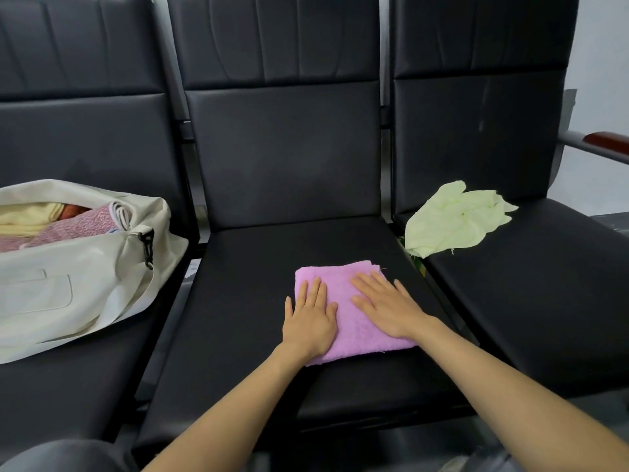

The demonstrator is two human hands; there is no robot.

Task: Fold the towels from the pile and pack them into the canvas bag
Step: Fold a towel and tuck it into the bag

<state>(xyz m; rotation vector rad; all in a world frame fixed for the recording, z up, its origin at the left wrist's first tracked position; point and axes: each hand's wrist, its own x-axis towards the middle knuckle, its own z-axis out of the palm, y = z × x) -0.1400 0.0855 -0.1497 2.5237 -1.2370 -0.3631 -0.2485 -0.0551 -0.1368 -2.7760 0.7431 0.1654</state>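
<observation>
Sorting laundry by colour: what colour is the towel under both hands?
Pink: the folded towel on the middle seat, clearest in the head view.

Head view, downward over seats (279,267)

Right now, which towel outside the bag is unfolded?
The pale green towel, crumpled on the right seat; the pink towel lies folded under the left hand and right hand.

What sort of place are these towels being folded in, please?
Probably a waiting room or lobby: a row of joined black padded seats, a metal armrest with a reddish wooden cap, and a plain pale wall.
</observation>
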